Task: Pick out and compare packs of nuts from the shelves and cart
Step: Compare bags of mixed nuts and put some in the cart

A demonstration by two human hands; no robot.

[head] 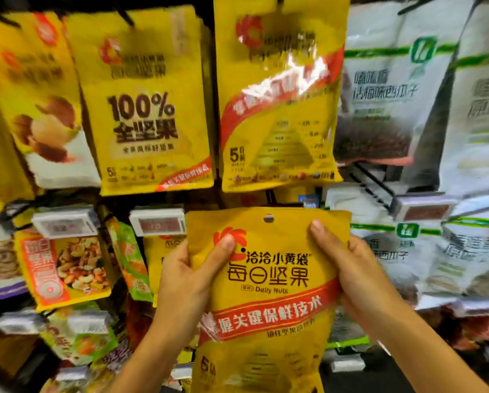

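Note:
I hold a yellow pack of nuts (268, 279), marked "Daily Nuts" with a red diagonal band, upright in front of the shelf. My left hand (189, 276) grips its left edge, thumb across the front by the red logo. My right hand (359, 273) grips its right edge, thumb on the upper front. Above it hang two more yellow nut packs on pegs: one printed "100%" (144, 114) and one with a pyramid chart (277, 109). A cart is not in view.
White and green seed bags (385, 89) hang to the right. At the left hang a yellow pack with nut pictures (39, 109) and a mixed-nut pack (67, 268). Price tags (158, 224) stick out on peg ends between the rows. Lower pegs carry more packs.

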